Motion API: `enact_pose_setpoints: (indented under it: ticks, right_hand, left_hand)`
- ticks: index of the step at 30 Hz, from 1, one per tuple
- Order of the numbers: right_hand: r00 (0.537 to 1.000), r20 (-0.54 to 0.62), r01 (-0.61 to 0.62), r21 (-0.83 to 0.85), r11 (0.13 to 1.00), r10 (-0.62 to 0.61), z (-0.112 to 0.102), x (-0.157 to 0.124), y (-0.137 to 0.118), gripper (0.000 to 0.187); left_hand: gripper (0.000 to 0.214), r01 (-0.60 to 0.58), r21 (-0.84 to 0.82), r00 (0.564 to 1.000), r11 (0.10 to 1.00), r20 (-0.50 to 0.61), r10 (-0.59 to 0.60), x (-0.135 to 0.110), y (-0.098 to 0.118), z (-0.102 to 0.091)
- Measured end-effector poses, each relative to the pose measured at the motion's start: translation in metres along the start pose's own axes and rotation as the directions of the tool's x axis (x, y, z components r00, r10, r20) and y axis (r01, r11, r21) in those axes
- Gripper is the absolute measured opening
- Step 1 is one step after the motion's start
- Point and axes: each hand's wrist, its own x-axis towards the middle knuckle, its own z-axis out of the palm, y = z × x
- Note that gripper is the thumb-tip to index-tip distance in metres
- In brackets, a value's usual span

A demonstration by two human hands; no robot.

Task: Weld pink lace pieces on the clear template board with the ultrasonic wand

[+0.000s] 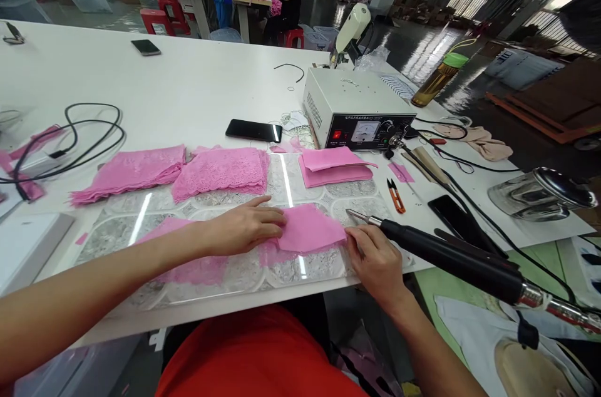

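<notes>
A small pink fabric piece lies on a patterned glossy work mat at the table's front edge, over a strip of pink lace. My left hand lies flat on the piece's left side, fingers stretched out. My right hand rests at the piece's right edge and is wrapped round a black handheld cutting tool. The tool's metal tip points left, just above the fabric's right corner.
Stacks of pink lace and pink fabric lie behind the mat. A white control box, a phone, orange snips, another phone, cables and a bottle sit around. A person sews at a far table.
</notes>
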Motion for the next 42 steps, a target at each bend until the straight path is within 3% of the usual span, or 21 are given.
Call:
enact_pose_setpoints:
  ticks: [6,10,14,22,28,33,39,42]
  right_hand:
    - [0.998,0.06,-0.025,0.028,0.999,0.023,0.0,-0.009,0.003,0.018]
    - [0.997,0.053,-0.056,0.039,0.998,0.054,-0.001,-0.009,0.001,0.017]
    - [0.997,0.057,-0.054,0.039,0.998,0.051,-0.002,-0.01,0.001,0.014]
    - [0.998,0.036,-0.047,0.06,0.997,0.045,-0.001,-0.013,0.004,0.014]
    - [0.998,0.034,-0.06,0.057,0.997,0.058,0.0,-0.013,0.004,0.017]
    - [0.998,0.022,-0.054,0.082,0.995,0.052,-0.01,-0.012,-0.002,0.027]
    - [0.999,0.051,-0.005,0.206,0.978,-0.005,-0.014,0.012,-0.041,0.033]
    - [0.996,0.087,0.013,0.154,0.988,-0.027,-0.002,0.026,-0.047,0.018]
  left_hand:
    - [0.023,-0.033,0.081,0.999,0.996,0.005,0.033,0.005,0.006,0.001]
    - [0.013,0.019,0.034,0.999,0.999,-0.029,-0.018,0.024,0.019,0.008]
    - [0.017,0.058,0.069,0.998,0.996,0.033,-0.06,0.035,0.028,0.015]
    - [0.006,0.161,0.067,0.984,0.985,0.062,-0.165,0.014,0.028,0.01]
    - [0.014,0.165,0.016,0.986,0.986,-0.016,-0.165,0.014,0.03,0.019]
    - [0.018,0.263,-0.217,0.958,0.94,-0.057,-0.281,0.018,0.03,0.012]
    - [0.014,0.35,-0.485,0.908,0.802,-0.033,-0.417,0.024,0.027,0.002]
    - [0.013,0.373,-0.543,0.879,0.752,-0.054,-0.474,0.023,0.024,0.0]
